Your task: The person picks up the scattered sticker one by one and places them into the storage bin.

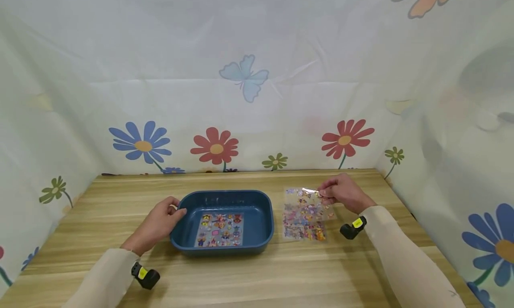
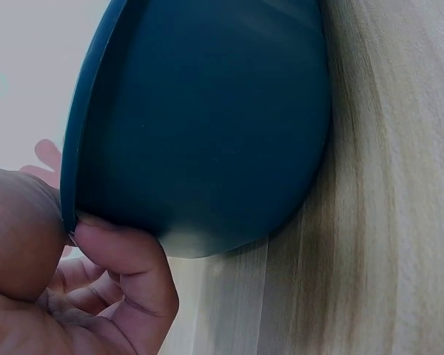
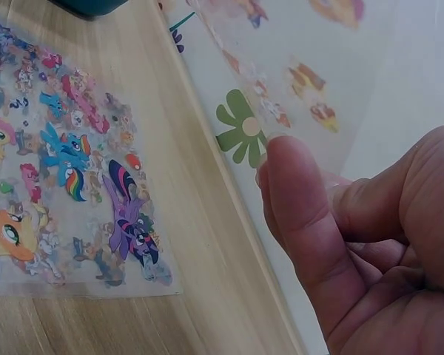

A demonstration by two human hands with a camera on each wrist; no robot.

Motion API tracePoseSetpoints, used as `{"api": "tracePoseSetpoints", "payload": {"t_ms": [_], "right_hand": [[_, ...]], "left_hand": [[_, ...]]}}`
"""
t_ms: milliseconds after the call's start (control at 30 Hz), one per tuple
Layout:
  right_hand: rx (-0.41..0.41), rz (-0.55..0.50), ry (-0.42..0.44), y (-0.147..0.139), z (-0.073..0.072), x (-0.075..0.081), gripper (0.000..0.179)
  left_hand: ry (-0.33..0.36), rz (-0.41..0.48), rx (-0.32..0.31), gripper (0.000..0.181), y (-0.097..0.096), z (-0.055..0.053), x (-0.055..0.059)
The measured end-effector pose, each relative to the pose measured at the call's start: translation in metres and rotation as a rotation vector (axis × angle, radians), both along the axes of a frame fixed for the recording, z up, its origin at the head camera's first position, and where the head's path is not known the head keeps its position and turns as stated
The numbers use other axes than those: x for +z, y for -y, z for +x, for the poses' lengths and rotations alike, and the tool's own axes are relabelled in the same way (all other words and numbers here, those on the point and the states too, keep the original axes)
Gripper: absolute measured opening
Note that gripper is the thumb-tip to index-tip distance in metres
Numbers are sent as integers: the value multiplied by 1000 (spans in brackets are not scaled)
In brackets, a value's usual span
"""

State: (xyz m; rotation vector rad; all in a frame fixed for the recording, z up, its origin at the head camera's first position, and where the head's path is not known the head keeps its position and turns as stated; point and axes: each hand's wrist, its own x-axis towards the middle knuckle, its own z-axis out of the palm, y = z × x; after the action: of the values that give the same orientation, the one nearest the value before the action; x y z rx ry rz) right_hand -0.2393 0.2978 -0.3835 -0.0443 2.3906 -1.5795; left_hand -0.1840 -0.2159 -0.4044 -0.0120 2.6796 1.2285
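A blue plastic tray (image 1: 225,251) sits on the table with a clear sheet of colourful cartoon stickers (image 1: 219,230) lying flat on its floor. At the tray's left end, my left hand (image 1: 160,221) pinches the rim between thumb and fingers; the left wrist view shows the tray wall (image 2: 207,126) up close. My right hand (image 1: 345,193) pinches the edge of a transparent sticker sheet (image 3: 311,85), raised above the table. Below it, to the right of the tray, lie overlapping sticker sheets (image 3: 66,170) printed with cartoon ponies. How many sheets overlap I cannot tell.
The wood-grain table (image 1: 225,281) ends at the back against a white curtain (image 1: 168,98) printed with flowers and a butterfly. The same cloth hangs at both sides. A black wrist camera (image 1: 353,227) is strapped on the right wrist, another (image 1: 145,276) on the left.
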Motion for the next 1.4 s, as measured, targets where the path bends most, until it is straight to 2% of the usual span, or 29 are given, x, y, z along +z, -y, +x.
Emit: {"api": "tracePoseSetpoints", "payload": {"t_ms": [400,900,1400], "right_hand": [[4,6,4,4,1,7,29],[36,-11,20,5,-14,15,27],[66,-33,19,13,-20,16,27]], "left_hand": [[8,3,-7,34,1,-3,2],[14,35,22,30,-7,-5,6],[13,29,29,32,-9,-7,6]]}}
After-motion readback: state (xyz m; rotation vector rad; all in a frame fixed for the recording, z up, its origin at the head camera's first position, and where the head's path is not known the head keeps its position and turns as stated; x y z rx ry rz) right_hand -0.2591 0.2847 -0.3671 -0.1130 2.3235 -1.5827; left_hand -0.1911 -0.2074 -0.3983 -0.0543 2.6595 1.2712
